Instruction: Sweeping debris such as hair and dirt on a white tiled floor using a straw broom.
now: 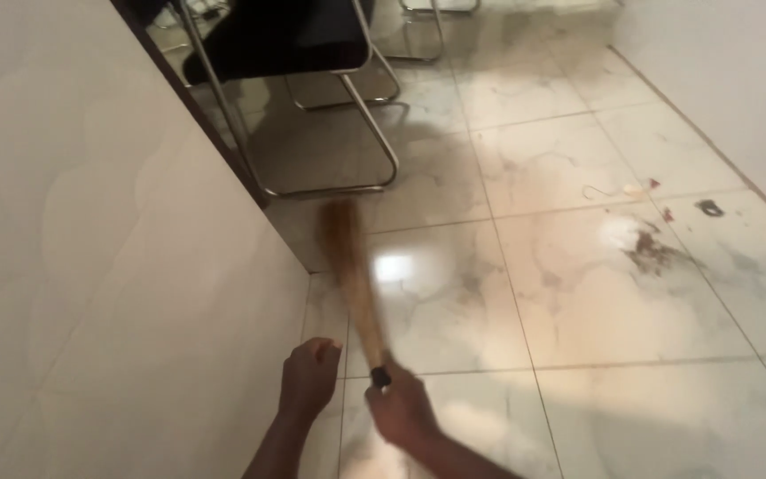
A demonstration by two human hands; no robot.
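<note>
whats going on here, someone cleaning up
A person is holding a short straw hand broom in the right hand, its blurred bristles low over the glossy tiled floor beside a white wall. The left hand is loosely closed and holds nothing. A patch of dirt and small scraps lies on the tiles to the right. A metal-framed chair stands further back.

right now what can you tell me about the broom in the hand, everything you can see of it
The broom is a short hand broom of tan, straw-like fibres bundled into a slim shaft, with a dark band at the grip end. The right hand grips that end. It angles up and away over the glossy tiled floor, its brush end blurred near the wall corner. Nothing else touches it.
</note>
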